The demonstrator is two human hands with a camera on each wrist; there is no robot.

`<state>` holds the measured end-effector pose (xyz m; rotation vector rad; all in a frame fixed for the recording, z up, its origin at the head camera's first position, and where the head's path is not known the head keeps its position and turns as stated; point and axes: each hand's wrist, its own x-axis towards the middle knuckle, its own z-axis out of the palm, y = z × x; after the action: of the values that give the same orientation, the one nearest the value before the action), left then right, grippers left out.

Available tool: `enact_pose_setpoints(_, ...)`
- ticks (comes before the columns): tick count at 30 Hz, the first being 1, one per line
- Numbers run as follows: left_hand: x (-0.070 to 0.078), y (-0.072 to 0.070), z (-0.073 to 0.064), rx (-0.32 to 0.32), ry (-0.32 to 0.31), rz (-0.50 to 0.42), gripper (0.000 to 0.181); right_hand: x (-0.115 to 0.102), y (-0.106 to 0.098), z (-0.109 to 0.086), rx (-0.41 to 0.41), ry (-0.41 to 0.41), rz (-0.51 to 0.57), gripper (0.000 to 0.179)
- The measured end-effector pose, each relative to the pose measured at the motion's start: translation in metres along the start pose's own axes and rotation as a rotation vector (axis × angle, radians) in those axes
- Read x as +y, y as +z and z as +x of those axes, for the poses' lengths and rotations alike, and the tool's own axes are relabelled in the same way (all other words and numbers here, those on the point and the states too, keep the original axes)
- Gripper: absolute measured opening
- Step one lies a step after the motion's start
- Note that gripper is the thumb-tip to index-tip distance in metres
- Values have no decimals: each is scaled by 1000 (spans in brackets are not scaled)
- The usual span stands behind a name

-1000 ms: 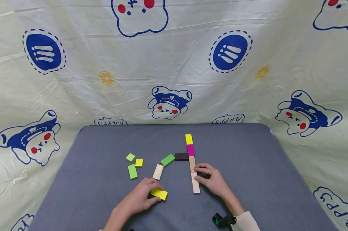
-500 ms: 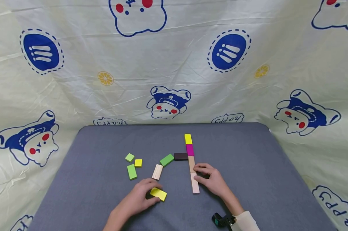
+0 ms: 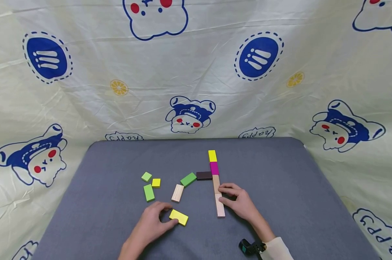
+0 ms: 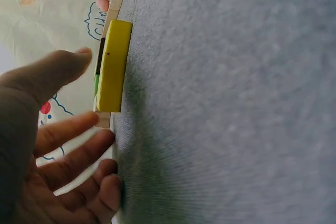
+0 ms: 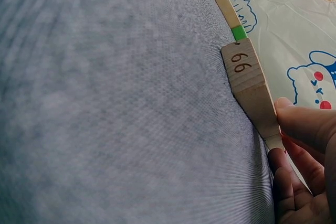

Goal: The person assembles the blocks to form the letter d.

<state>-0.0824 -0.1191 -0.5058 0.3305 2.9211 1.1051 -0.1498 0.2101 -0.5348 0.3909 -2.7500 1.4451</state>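
In the head view a yellow block (image 3: 178, 217) lies flat on the grey table. My left hand (image 3: 153, 221) is spread beside its left end, thumb near its lower edge. The left wrist view shows a gap between the thumb (image 4: 83, 52) and the yellow block (image 4: 114, 66). My right hand (image 3: 240, 203) rests against the right side of two pale wooden blocks (image 3: 220, 209) laid end to end. In the right wrist view its thumb touches the wooden block (image 5: 247, 72), which has digits on its end.
The row continues away with a magenta block (image 3: 214, 168) and a yellow block (image 3: 212, 156). A dark block (image 3: 204, 176), a green block (image 3: 188, 179) and a pale block (image 3: 178, 193) curve off leftward. Loose light green blocks (image 3: 148, 193) and a small yellow block (image 3: 156, 183) lie further left.
My left hand has let go of the yellow block, its fingers drawing back to the left. The block stays where it was. My right hand has not visibly moved.
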Motion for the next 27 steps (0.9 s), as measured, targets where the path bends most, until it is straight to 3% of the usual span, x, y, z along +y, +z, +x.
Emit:
enact_pose_setpoints(7,2,1,3,23,-17,68,28,-1,-1,0,-10,14,4,32)
enact_pose_setpoints(16,3,1,9,-46,-104,100,23,-1,0,0,-10,32,-6,31)
enact_pose_setpoints(27,1,2,19,-64,-98,98,22,1,0,2,-22,29,-7,31)
